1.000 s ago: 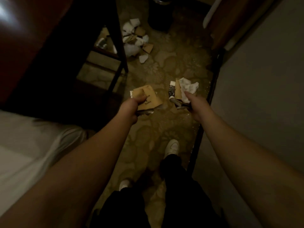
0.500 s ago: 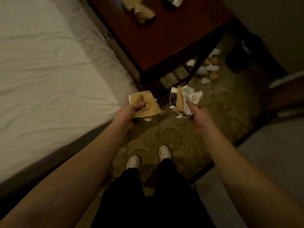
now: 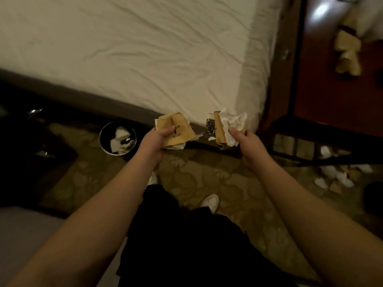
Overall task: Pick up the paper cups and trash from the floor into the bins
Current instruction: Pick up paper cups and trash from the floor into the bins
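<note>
My left hand (image 3: 154, 139) grips a flattened brown paper cup (image 3: 179, 129) with white scraps under it. In my right hand (image 3: 247, 145) I hold a bundle of trash (image 3: 228, 126): crumpled white tissue, a brown cup piece and a small black-and-white printed cup. Both hands are held out over the patterned carpet at the bed's foot. A round dark bin (image 3: 117, 138) with white paper inside stands on the floor just left of my left hand. More white and brown litter (image 3: 339, 175) lies on the carpet at the right, under the table.
A bed with a white sheet (image 3: 128, 48) fills the top of the view. At the right stands a red-brown table (image 3: 331, 96) with crumpled brown paper (image 3: 347, 52) on it. Dark furniture (image 3: 31, 154) sits at the left. My feet in white shoes (image 3: 210, 200) stand on the carpet.
The view has swung left, from the litter pile and the table to the bed and a round bin. Both hands keep their hold on the same trash.
</note>
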